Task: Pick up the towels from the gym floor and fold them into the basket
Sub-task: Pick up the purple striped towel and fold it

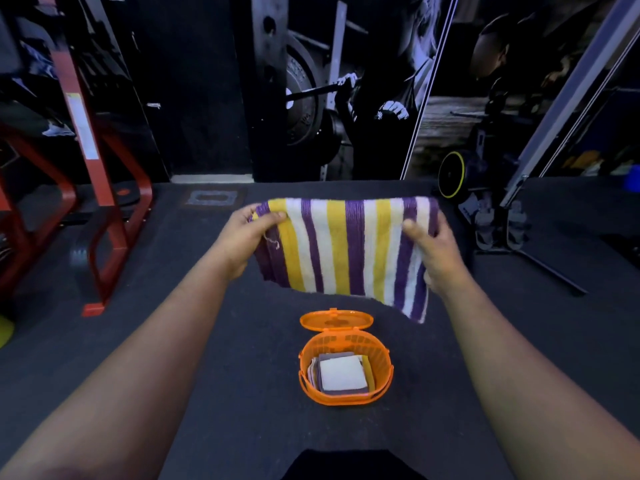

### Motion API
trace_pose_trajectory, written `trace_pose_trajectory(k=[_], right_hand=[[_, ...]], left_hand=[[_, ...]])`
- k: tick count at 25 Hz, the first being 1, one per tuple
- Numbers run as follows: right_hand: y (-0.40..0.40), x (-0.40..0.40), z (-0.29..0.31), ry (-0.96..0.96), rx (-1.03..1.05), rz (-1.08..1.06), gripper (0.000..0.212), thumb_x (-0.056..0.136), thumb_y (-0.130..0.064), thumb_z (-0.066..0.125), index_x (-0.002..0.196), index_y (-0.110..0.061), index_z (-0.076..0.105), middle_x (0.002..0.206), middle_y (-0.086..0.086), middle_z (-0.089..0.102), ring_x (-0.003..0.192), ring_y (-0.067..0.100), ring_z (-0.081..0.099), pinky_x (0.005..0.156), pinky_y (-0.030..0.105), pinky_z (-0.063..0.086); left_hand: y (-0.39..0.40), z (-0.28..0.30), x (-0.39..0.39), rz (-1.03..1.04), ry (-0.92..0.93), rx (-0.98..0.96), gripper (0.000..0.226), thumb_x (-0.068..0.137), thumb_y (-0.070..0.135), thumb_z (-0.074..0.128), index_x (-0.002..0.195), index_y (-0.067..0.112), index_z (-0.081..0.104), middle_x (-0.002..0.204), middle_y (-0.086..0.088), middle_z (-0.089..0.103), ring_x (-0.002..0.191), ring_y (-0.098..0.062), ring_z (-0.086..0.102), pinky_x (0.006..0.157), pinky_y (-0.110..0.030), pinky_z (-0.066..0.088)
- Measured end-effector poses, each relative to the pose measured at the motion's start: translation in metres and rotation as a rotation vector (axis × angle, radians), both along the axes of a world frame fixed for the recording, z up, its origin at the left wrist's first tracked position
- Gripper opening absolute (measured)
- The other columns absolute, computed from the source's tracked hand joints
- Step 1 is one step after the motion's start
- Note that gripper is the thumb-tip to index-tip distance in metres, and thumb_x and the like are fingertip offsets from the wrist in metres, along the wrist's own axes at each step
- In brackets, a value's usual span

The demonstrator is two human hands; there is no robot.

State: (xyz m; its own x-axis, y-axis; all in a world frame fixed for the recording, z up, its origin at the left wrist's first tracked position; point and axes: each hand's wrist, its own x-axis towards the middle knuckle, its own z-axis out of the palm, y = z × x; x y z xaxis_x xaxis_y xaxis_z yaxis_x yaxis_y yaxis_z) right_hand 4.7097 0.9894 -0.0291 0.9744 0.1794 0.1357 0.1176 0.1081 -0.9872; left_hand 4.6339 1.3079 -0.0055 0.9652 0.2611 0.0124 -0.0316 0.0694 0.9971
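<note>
A towel (343,247) with purple, yellow and white stripes hangs in the air in front of me, stretched flat between both hands. My left hand (249,237) pinches its upper left corner. My right hand (434,249) grips its right edge. Below the towel, an orange plastic basket (382,362) stands on the dark gym floor with its lid (336,319) flipped open behind it. Inside the basket lie folded towels (341,374), the top one white over purple.
A red steel rack frame (104,209) stands on the left. A black stand with a yellow-rimmed wheel (452,174) and a floor leg (550,268) is at the right. A wall with gym pictures rises behind. Dark mat floor (207,341) surrounds the basket.
</note>
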Motion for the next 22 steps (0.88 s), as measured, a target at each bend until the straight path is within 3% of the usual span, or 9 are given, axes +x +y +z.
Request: trace_pose_trajectory(k=[2, 5, 7, 10, 13, 15, 18, 20, 22], right_hand=[[0.009, -0.001, -0.008, 0.073, -0.118, 0.072, 0.035, 0.078, -0.014, 0.084, 0.109, -0.022, 0.069, 0.104, 0.001, 0.078, 0.098, 0.016, 0.075, 0.091, 0.039, 0.060], [0.016, 0.009, -0.026, 0.170, -0.019, -0.034, 0.017, 0.090, -0.013, 0.076, 0.106, -0.017, 0.074, 0.103, 0.002, 0.079, 0.097, 0.020, 0.075, 0.089, 0.037, 0.061], [0.010, 0.028, -0.038, 0.232, -0.048, -0.069, 0.019, 0.092, -0.019, 0.075, 0.111, -0.015, 0.072, 0.104, 0.006, 0.079, 0.094, 0.023, 0.076, 0.085, 0.038, 0.062], [-0.009, 0.063, -0.076, 0.329, -0.267, -0.088, 0.031, 0.093, -0.031, 0.075, 0.117, -0.016, 0.061, 0.111, 0.014, 0.076, 0.092, 0.025, 0.076, 0.086, 0.046, 0.062], [-0.024, 0.090, -0.115, 0.520, -0.284, -0.041, 0.040, 0.100, -0.030, 0.065, 0.135, -0.034, 0.046, 0.114, 0.014, 0.071, 0.090, 0.026, 0.076, 0.084, 0.051, 0.062], [-0.030, 0.114, -0.136, 0.578, -0.261, -0.002, 0.048, 0.103, -0.023, 0.060, 0.137, -0.049, 0.041, 0.116, 0.008, 0.071, 0.092, 0.026, 0.075, 0.086, 0.050, 0.062], [-0.039, 0.149, -0.171, 0.601, -0.352, 0.011, 0.060, 0.095, -0.008, 0.060, 0.144, -0.037, 0.042, 0.126, 0.000, 0.066, 0.104, 0.019, 0.070, 0.096, 0.042, 0.057], [-0.047, 0.165, -0.198, 0.678, -0.394, 0.056, 0.051, 0.089, 0.001, 0.063, 0.132, -0.025, 0.055, 0.112, 0.003, 0.074, 0.098, 0.020, 0.072, 0.088, 0.038, 0.059], [-0.059, 0.187, -0.237, 0.820, -0.410, 0.076, 0.038, 0.087, -0.005, 0.073, 0.121, -0.018, 0.065, 0.103, 0.005, 0.078, 0.092, 0.022, 0.075, 0.075, 0.035, 0.061]], left_hand=[[-0.009, 0.018, 0.019, 0.064, -0.047, -0.167, 0.012, 0.096, 0.022, 0.071, 0.102, 0.012, 0.070, 0.091, -0.008, 0.078, 0.080, -0.020, 0.075, 0.072, -0.034, 0.060], [-0.008, -0.009, 0.034, -0.045, 0.107, -0.209, 0.055, 0.082, 0.051, 0.080, 0.118, 0.011, 0.068, 0.116, -0.013, 0.076, 0.099, -0.024, 0.075, 0.082, -0.038, 0.060], [-0.013, -0.061, 0.024, -0.150, 0.317, -0.042, 0.057, 0.074, 0.042, 0.089, 0.118, 0.011, 0.071, 0.118, -0.015, 0.075, 0.100, -0.025, 0.075, 0.077, -0.032, 0.061], [-0.027, -0.110, 0.045, 0.057, 0.385, -0.069, 0.025, 0.089, 0.020, 0.079, 0.111, 0.013, 0.068, 0.112, -0.015, 0.076, 0.099, -0.033, 0.074, 0.073, -0.033, 0.060], [-0.036, -0.136, 0.083, 0.180, 0.458, -0.022, 0.065, 0.090, 0.030, 0.079, 0.145, 0.021, 0.045, 0.135, -0.004, 0.057, 0.112, -0.024, 0.062, 0.100, -0.041, 0.053], [-0.044, -0.162, 0.108, 0.196, 0.488, -0.011, 0.083, 0.089, 0.031, 0.080, 0.156, 0.027, 0.031, 0.137, 0.002, 0.050, 0.118, -0.022, 0.058, 0.105, -0.039, 0.049], [-0.058, -0.204, 0.141, 0.238, 0.596, -0.036, 0.070, 0.081, 0.021, 0.084, 0.143, 0.021, 0.051, 0.124, -0.004, 0.068, 0.105, -0.024, 0.070, 0.084, -0.038, 0.058], [-0.069, -0.231, 0.155, 0.242, 0.687, -0.112, 0.053, 0.076, 0.018, 0.086, 0.124, 0.012, 0.064, 0.107, -0.010, 0.076, 0.090, -0.025, 0.075, 0.068, -0.037, 0.060], [-0.086, -0.268, 0.172, 0.290, 0.818, -0.163, 0.032, 0.080, 0.022, 0.087, 0.106, 0.011, 0.070, 0.094, -0.009, 0.078, 0.081, -0.024, 0.075, 0.067, -0.036, 0.060]])
